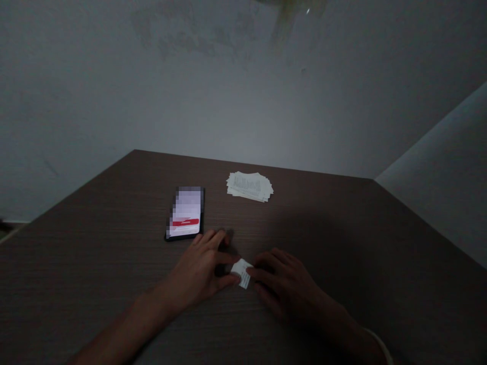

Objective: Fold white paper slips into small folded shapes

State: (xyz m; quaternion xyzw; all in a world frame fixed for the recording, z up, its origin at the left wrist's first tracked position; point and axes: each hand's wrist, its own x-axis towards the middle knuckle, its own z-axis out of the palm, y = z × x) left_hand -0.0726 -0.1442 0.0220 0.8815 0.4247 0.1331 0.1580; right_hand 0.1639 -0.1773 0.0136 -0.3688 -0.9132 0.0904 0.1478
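On a dark wooden table (pixel 114 218), a small printed paper (pixel 243 278) is pinched between the nearly closed fingers of the left hand (pixel 203 266) and touched by the right hand's (pixel 289 284) bent fingers.

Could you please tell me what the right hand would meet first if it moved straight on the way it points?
The right hand would likely meet the small white printed paper at its fingertips first, then the left hand just beyond, though depth is unclear.

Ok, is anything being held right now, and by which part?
Yes, a small white piece of printed paper: the left hand holds its left side between thumb and index finger, while the right hand has a fingertip at its right edge.
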